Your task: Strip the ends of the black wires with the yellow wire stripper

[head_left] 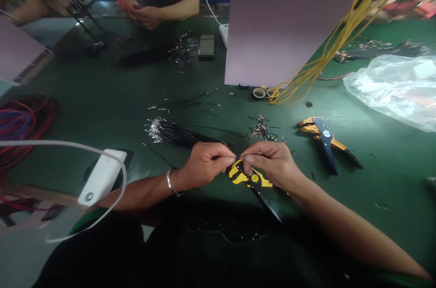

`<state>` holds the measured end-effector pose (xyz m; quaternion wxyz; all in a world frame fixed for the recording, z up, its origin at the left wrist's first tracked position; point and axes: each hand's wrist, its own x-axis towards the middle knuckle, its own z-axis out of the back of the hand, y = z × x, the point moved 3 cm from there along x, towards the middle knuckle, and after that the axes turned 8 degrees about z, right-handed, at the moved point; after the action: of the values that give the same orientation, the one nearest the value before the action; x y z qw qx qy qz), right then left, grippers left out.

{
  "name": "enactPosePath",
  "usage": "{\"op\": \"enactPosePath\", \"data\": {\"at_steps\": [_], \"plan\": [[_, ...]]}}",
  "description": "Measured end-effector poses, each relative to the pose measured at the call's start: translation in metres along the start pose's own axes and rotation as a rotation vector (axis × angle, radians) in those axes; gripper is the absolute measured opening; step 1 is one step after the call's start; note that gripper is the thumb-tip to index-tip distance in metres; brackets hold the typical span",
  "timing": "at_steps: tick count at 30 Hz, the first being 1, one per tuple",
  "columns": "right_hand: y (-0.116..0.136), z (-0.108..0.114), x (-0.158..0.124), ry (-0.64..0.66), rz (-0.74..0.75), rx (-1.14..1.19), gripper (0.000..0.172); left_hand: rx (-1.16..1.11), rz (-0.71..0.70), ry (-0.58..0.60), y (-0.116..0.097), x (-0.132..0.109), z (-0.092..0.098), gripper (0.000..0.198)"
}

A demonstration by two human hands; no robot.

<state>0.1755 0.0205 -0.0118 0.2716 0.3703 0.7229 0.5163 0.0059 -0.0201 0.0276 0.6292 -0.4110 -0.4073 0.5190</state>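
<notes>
Here's a slim silvery bracelet (pixel 168 180) circling the wrist of the left hand (pixel 205 165), forearms (pixel 143 193) bare, with dark clothing (pixel 98 256) near and a green sleeve edge (pixel 87 220) at near left!

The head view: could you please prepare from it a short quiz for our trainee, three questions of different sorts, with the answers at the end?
1. True or false: the yellow tool lies nearer to the right hand than the orange tool does.
2. Multiple choice: to which side of the picture do the silvery ends of the black wires point?
A) right
B) left
C) bottom
3. Fill the gap: on the wrist of the left hand there is a silvery ____.

Key: 1. True. 2. B. 3. bracelet.
</notes>
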Motion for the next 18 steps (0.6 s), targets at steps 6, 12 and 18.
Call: {"op": "enactPosePath", "data": {"at_steps": [6,12,18], "plan": [[-0.0003,0.0018,-0.0008,-0.02,0.009,0.016,0.01,-0.058,0.079,0.01,0.0053,-0.0007,-0.0015,0.011],[0.0021,0.0037,-0.001,-0.033,0.046,-0.04,0.007,-0.033,0.148,0.026,0.0066,0.0007,-0.0016,0.01],[0.0076,-0.0005,-0.0002,-0.061,0.091,-0.196,0.006,-0.013,0.201,0.077,0.0061,0.0027,-0.0028,0.009]]}}
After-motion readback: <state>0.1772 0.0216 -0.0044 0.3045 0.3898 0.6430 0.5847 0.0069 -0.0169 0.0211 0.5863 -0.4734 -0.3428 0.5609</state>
